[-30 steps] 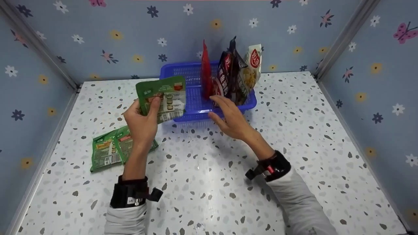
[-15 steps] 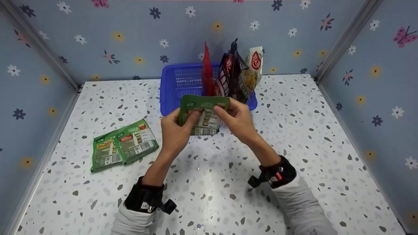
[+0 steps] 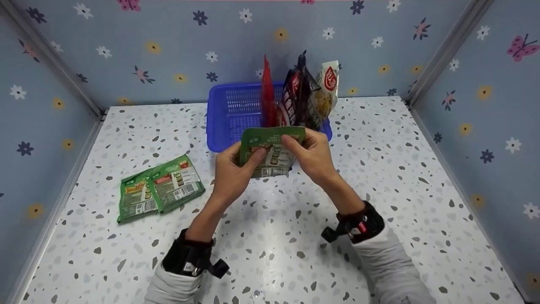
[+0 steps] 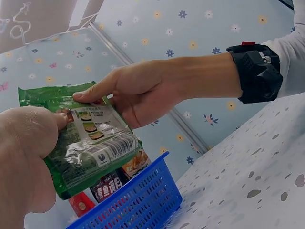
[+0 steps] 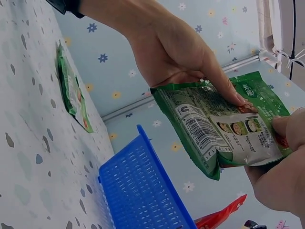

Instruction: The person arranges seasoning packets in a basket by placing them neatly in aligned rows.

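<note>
Both hands grip a green seasoning packet in front of the basket, its barcode side toward me. My left hand holds the packet's left side, thumb across its face. On the opposite side my right hand pinches the upper corner between thumb and fingers. The right wrist view shows the packet raised above the table, with small pictures and a barcode on its back. In the left wrist view the packet partly covers the packages behind it. Most of the fingers are hidden behind the packet.
A blue plastic basket stands against the back wall. Standing in its right part are a red package, dark packages and a pale one. Two green packets overlap on the table at left.
My left hand has carried the packet rightward from the basket's left end to its front. My right hand has come down from the basket's front rim and taken hold of the packet's right side.
</note>
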Tool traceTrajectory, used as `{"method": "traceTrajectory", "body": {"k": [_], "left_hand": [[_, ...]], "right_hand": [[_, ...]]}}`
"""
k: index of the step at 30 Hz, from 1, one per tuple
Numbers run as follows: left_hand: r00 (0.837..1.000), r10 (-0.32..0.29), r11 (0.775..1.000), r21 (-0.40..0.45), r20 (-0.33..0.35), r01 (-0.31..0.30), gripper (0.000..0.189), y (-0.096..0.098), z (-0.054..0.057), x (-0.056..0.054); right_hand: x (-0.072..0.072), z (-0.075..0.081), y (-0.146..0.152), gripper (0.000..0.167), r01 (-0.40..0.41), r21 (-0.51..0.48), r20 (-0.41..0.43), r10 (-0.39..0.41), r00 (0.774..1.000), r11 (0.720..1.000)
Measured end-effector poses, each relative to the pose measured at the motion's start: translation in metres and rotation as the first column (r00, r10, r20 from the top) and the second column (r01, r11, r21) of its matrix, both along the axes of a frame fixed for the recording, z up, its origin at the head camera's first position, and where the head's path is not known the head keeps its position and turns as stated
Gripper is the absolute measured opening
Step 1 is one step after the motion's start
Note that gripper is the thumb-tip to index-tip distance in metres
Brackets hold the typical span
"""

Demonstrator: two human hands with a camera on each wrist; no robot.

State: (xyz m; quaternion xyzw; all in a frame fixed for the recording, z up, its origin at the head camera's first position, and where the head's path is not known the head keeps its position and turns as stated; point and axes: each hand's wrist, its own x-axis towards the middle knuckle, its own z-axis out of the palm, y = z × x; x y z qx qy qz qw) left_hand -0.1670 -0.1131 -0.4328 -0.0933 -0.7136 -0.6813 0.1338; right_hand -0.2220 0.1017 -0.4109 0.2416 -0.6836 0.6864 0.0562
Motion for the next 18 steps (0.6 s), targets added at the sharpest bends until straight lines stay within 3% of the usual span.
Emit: {"method": "traceTrajectory", "body": {"k": [5,11,18], "left_hand": [[0.994,-0.112,0.993,-0.037,-0.006,0.112,0.03,0.003,-0.001,0.0],[0.973,-0.232,0.971,-0.054,0.02,0.232,0.04,0.01,-0.009,0.002],[0.962,-0.272,0.962,0.013,0.025,0.272,0.051,0.018,-0.016,0.004]], "right_hand": [[0.0,0.006,0.009,0.014,0.014,-0.02,-0.032,-0.014,0.999,1.0],[0.001,0.012,0.017,0.015,0.004,-0.009,-0.072,-0.005,0.997,1.0],[0.001,0.012,0.017,0.014,-0.029,-0.02,-0.107,0.027,0.994,0.999]]}}
